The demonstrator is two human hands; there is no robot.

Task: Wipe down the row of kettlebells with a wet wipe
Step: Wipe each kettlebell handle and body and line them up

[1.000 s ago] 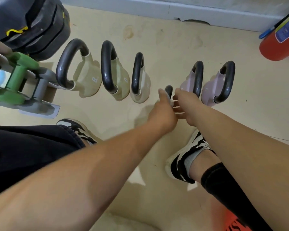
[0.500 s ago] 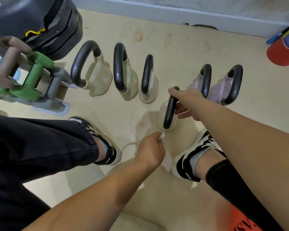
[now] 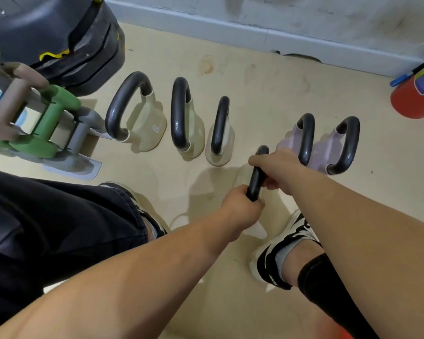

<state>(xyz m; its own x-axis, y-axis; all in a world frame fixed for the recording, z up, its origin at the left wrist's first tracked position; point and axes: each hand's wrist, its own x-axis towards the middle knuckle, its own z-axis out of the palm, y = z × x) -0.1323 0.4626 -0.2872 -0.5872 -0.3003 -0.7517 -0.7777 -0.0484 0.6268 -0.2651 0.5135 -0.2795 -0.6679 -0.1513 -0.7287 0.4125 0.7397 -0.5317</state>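
My right hand [image 3: 277, 167] grip closed on black loop handle of cream kettlebell [image 3: 257, 174], pulled forward out of row, steadying it. My left hand [image 3: 240, 209] fist closed round handle's lower end; wet wipe hidden, presumably inside. 5 other kettlebells [image 3: 181, 118] stand behind on beige floor [image 3: 255, 77], near grey wall skirting [image 3: 230, 33].

Both arms outstretched — left hand [image 3: 240, 206] and right hand [image 3: 277, 167] clenched.

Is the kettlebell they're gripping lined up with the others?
No. The held kettlebell sits forward of the row, toward the shoes, gripped by the right hand and left hand.
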